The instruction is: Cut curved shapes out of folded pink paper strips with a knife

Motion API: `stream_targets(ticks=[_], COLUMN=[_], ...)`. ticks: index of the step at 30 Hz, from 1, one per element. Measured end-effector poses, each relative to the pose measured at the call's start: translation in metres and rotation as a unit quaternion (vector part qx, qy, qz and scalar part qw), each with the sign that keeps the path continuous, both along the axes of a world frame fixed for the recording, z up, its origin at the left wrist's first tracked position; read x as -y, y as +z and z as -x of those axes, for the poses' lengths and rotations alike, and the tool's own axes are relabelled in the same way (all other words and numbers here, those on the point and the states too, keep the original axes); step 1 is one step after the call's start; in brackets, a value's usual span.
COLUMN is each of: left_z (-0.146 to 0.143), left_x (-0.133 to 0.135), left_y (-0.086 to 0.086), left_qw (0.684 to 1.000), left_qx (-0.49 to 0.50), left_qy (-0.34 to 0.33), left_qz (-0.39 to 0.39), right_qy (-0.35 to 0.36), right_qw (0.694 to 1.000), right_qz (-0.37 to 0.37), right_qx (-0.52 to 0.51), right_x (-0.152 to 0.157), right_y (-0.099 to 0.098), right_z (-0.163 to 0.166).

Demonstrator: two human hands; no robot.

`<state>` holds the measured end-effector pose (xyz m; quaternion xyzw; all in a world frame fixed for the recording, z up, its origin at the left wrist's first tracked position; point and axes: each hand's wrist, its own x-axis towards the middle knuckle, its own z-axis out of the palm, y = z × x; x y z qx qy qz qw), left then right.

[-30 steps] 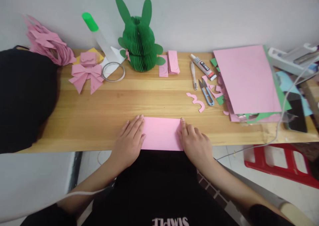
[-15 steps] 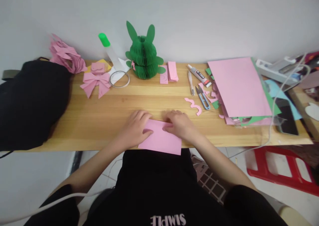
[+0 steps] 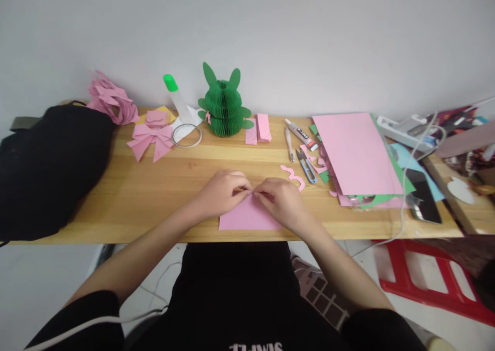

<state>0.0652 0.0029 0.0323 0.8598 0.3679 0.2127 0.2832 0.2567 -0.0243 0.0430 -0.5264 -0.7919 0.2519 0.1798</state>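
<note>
A pink sheet of paper (image 3: 249,217) lies near the front edge of the table, partly covered by both hands. My left hand (image 3: 228,191) pinches its far edge between thumb and fingers. Close beside it, my right hand (image 3: 282,201) pinches the same edge, the fingertips of both hands nearly meeting. Just beyond my right hand rests a wavy pink paper cutout (image 3: 293,177). Blue-handled thread snips (image 3: 307,166), a white pen-like tool (image 3: 289,144) and a glue tube (image 3: 302,134) lie farther right.
A green honeycomb paper rabbit (image 3: 223,109) stands at the back. Left of it are a tape ring (image 3: 187,135), a green-capped glue bottle (image 3: 178,101) and a pink paper bow (image 3: 152,139). A black bag (image 3: 58,170) covers the left end; stacked pink sheets (image 3: 359,155) and a phone (image 3: 423,199) lie right.
Both hands have come together at the paper's far edge, from lying apart on it to pinching it. The paper has shifted away from the table's front edge. The view has tilted slightly.
</note>
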Motion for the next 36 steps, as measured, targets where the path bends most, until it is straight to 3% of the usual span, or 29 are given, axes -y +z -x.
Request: stream_targets(ticks=[5,8,12,15,18,22,25,36], left_z=[0.005,0.023,0.063,0.082,0.069,0.027,0.010,0.012], left_x=[0.000,0.000,-0.001,-0.001,0.002,0.005,0.006,0.010], left_y=[0.016,0.023,0.030,0.035,0.040,0.045,0.049,0.062], left_qw=[0.998,0.994,0.989,0.981,0.980,0.990,0.990,0.985], left_qx=[0.015,0.000,-0.025,-0.027,-0.018,-0.009,0.000,0.000], left_qy=[-0.021,-0.021,0.017,0.084,0.083,-0.019,-0.039,-0.047], left_qz=[-0.050,-0.103,-0.145,-0.172,-0.179,-0.143,-0.135,-0.169], right_qy=[0.041,0.060,0.068,0.055,0.077,0.123,0.112,0.089], right_qw=[0.995,0.990,0.987,0.984,0.981,0.977,0.979,0.976], right_qz=[-0.085,-0.112,-0.140,-0.163,-0.176,-0.174,-0.170,-0.172], right_qx=[-0.041,-0.052,-0.046,-0.039,-0.034,-0.030,-0.033,-0.096], right_x=[-0.001,-0.002,-0.004,-0.006,-0.006,-0.004,-0.001,0.001], right_y=[0.011,0.016,0.020,0.023,0.030,0.041,0.047,0.055], right_z=[-0.004,-0.009,-0.020,-0.025,-0.020,-0.008,-0.006,-0.007])
